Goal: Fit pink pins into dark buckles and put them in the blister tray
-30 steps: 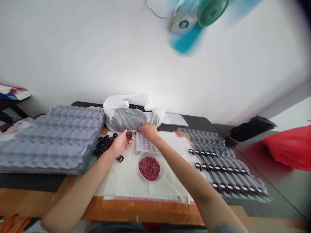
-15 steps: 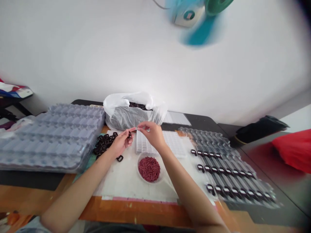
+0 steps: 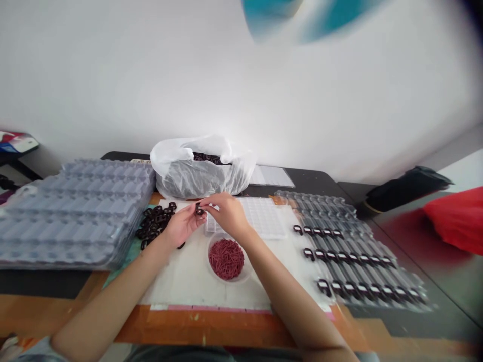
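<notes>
My left hand (image 3: 181, 227) is closed around a small black ring-shaped piece (image 3: 198, 209), held above the white work sheet. The thumb and fingers of my right hand (image 3: 227, 215) pinch together at that same piece; whether they also hold something tiny is hidden. Beside my left hand lies a loose pile of similar black pieces (image 3: 153, 223). Below my right hand stands a clear round tub (image 3: 247, 271) full of short dark red sticks (image 3: 226, 259). Partly behind my right hand is a clear, gridded compartment box (image 3: 267, 221).
Stacked ribbed plastic trays (image 3: 86, 206) stand at left. A ribbed clear tray (image 3: 335, 244) at right carries rows of black pieces with white inserts. A white plastic bag (image 3: 199, 181) holding dark pieces sits behind. Blurred fan blades (image 3: 324, 20) hang above; something red (image 3: 458, 221) is at right.
My right fingers have moved left and down, from the gap beside my left fingertip onto the black piece. The view has shifted slightly.
</notes>
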Demonstrator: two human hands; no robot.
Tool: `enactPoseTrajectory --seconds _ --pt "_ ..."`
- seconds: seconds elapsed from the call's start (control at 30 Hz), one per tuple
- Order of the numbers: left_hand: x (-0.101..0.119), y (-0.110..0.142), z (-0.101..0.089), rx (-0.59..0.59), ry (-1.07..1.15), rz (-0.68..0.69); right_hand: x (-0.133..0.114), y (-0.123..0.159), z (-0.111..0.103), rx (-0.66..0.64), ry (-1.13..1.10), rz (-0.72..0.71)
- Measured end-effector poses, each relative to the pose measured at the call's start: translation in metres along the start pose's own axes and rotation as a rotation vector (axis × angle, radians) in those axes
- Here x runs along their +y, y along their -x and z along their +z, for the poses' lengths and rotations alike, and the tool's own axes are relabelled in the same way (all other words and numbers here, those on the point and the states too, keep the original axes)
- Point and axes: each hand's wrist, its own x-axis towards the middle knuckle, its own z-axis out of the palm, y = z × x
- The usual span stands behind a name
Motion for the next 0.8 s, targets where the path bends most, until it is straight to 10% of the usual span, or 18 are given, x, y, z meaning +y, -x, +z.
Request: enactPoseTrajectory --seconds 0.8 --pt "-0.004 0.004 0.002 -0.058 0.016 0.101 -0.016 0.005 -0.003 0.125 0.219 -0.147"
